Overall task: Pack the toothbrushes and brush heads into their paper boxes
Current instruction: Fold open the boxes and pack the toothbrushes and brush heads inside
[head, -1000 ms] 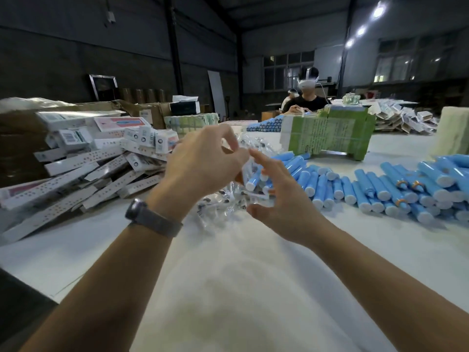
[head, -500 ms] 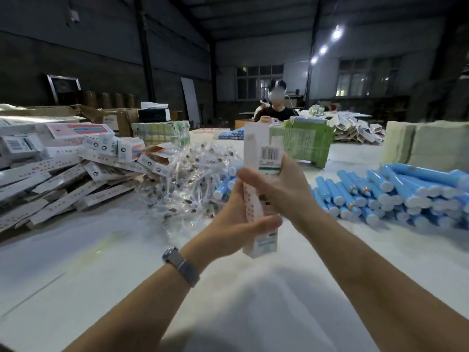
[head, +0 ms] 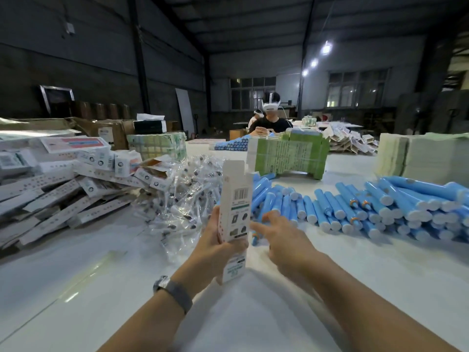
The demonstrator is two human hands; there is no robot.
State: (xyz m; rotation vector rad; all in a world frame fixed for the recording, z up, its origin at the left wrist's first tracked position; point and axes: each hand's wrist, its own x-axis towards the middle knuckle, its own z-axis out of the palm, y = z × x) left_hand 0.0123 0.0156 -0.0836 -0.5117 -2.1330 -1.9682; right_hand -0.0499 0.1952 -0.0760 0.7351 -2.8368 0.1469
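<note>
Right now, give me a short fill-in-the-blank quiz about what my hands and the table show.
1. The paper box is held upright by the ____ hand.
2. The right hand reaches toward the ____ toothbrush handles.
3. The watch sits on the ____ wrist.

Missing words: left; blue; left

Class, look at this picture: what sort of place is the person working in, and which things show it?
Probably a warehouse packing floor: heaps of blue toothbrush handles, piled flat paper boxes and bagged brush heads cover the table.
</note>
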